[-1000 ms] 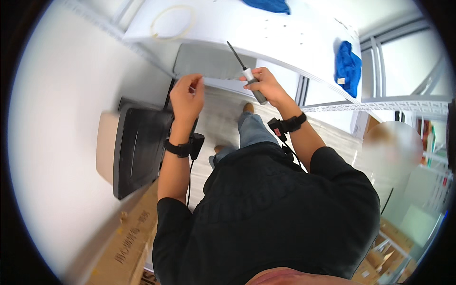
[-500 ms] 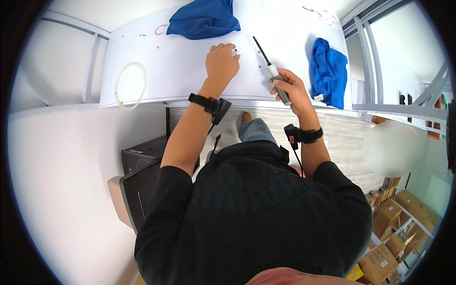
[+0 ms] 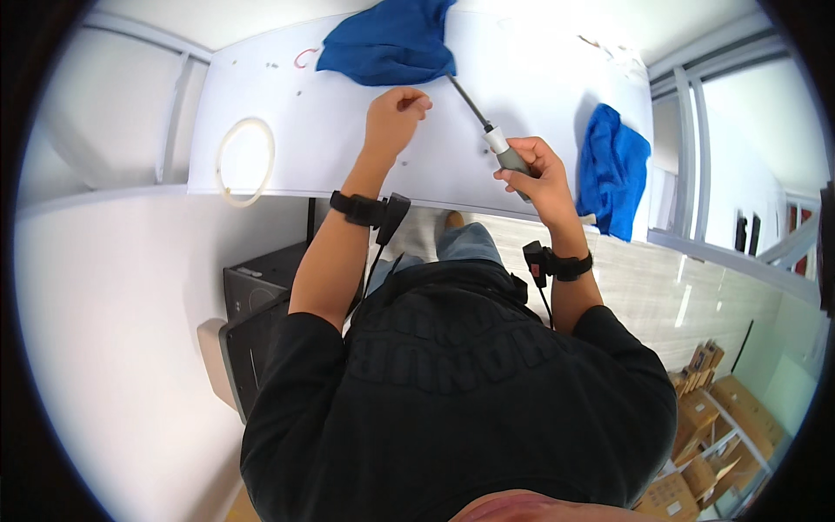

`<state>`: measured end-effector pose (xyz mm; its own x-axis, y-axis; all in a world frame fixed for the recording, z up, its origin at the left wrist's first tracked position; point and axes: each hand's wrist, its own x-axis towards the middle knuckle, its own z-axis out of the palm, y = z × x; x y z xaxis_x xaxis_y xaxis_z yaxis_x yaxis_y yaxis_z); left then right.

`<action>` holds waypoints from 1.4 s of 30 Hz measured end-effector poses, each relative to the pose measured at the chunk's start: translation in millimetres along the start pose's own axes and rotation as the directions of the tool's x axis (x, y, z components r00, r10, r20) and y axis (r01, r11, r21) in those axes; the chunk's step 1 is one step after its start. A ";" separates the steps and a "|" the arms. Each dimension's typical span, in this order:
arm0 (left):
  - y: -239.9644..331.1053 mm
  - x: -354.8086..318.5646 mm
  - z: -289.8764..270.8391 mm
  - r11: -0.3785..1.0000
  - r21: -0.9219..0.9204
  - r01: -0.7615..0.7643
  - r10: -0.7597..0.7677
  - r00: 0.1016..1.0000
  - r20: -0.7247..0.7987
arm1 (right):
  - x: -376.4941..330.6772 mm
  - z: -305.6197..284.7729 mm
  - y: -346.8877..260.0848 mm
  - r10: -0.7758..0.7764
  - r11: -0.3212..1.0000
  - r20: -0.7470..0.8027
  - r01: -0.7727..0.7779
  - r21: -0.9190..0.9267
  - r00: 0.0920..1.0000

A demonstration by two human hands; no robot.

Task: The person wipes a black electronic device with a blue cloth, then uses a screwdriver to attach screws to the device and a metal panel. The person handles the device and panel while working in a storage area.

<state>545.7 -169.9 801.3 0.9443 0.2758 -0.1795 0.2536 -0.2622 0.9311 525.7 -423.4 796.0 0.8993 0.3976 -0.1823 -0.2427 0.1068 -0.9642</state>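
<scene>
My right hand (image 3: 541, 178) is wrapped round the grey and white handle of a screwdriver (image 3: 496, 139). Its dark shaft points away and to the left, with the tip at the near edge of a crumpled blue cloth (image 3: 389, 48). Left of the screwdriver, my left hand (image 3: 394, 122) is held over the white table (image 3: 339, 157) with curled fingers and thumb drawn together. Whether something small sits in that pinch is hidden. One tiny dark piece (image 3: 404, 163) lies near my left wrist, another (image 3: 485, 151) beside the screwdriver handle.
A second blue cloth (image 3: 613, 170) hangs over the table's right front edge. At the left lie a pale ring (image 3: 223, 165) and a small red curved piece (image 3: 303, 58). Metal frames stand at both sides. Cardboard boxes (image 3: 696, 418) are stacked behind on the right.
My left fingers have curled closed, and the small dark piece beside them no longer shows there. The screwdriver tip now reaches the far cloth's edge in view. The whole view has shifted slightly.
</scene>
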 end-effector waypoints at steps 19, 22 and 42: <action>-95.8 -181.2 -143.8 0.358 -0.922 -0.148 -0.419 0.857 -0.300 | 49.5 156.2 14.0 0.360 0.908 0.635 -0.100 -0.407 0.683; -107.8 -207.3 -146.4 0.366 -0.912 -0.187 -0.430 0.835 -0.344 | 41.7 171.0 20.0 0.377 0.896 0.667 -0.069 -0.439 0.642; -158.3 -424.7 -187.3 0.483 -0.866 -0.128 -0.372 0.865 -0.336 | -187.5 242.7 53.1 0.383 0.900 0.622 -0.123 -0.419 0.683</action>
<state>65.2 -72.3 789.6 0.6521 0.6468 -0.3955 -0.1806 0.6391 0.7476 255.9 -271.2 825.7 0.2947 0.8792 -0.3744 -0.1769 -0.3348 -0.9255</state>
